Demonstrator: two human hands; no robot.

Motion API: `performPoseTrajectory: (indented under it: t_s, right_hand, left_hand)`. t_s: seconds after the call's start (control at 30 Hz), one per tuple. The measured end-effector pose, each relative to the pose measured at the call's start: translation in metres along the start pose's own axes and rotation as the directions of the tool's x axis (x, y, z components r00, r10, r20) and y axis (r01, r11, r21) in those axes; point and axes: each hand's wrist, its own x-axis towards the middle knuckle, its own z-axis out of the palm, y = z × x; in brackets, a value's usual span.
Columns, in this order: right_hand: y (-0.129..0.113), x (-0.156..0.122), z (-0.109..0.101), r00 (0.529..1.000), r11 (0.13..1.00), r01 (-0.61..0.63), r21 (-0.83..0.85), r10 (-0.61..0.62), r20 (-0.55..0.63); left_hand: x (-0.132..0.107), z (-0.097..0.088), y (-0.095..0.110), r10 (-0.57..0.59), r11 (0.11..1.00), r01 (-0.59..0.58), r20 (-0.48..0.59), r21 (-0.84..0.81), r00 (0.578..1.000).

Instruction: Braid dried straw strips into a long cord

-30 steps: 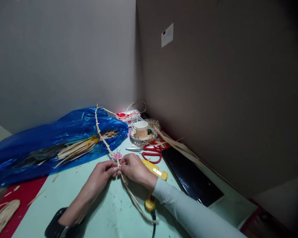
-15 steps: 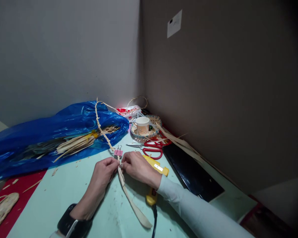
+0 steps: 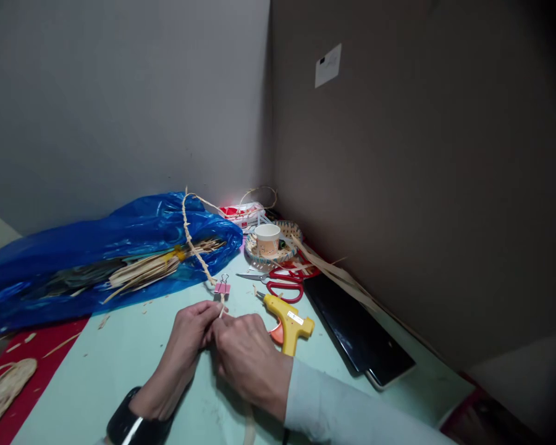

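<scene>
The left hand and right hand both pinch the thin tan braided straw cord just under the small pink clip, over the pale green tabletop. A loose pinch could let the braid come undone. The yellow glue gun nearby could get bumped.

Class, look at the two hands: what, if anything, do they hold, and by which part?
The left hand and right hand both pinch the straw braid at its near end, just on the near side of the pink binder clip.
</scene>
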Motion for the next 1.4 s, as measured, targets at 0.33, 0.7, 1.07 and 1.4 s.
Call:
performPoseTrajectory:
  t_s: [0.33, 0.7, 1.07, 1.4]
  right_hand:
    - [0.029, 0.013, -0.02, 0.955, 0.931, -0.24, 0.274, 0.277, -0.105]
    - [0.036, 0.033, 0.004, 0.953, 0.778, -0.302, 0.552, 0.245, 0.176]
    - [0.039, 0.033, 0.006, 0.954, 0.791, -0.295, 0.535, 0.273, 0.123]
    - [0.036, 0.028, 0.001, 0.943, 0.726, -0.273, 0.631, 0.33, 0.028]
  left_hand:
    - [0.002, -0.011, 0.002, -0.071, 0.988, 0.082, 0.082, -0.133, 0.994]
    - [0.001, -0.008, -0.001, -0.054, 0.993, 0.066, 0.125, -0.101, 0.991]
    - [-0.009, -0.002, 0.002, 0.033, 0.998, -0.038, 0.092, 0.057, 0.995]
    - [-0.022, -0.004, 0.024, 0.329, 0.698, -0.273, 0.042, 0.662, 0.943]
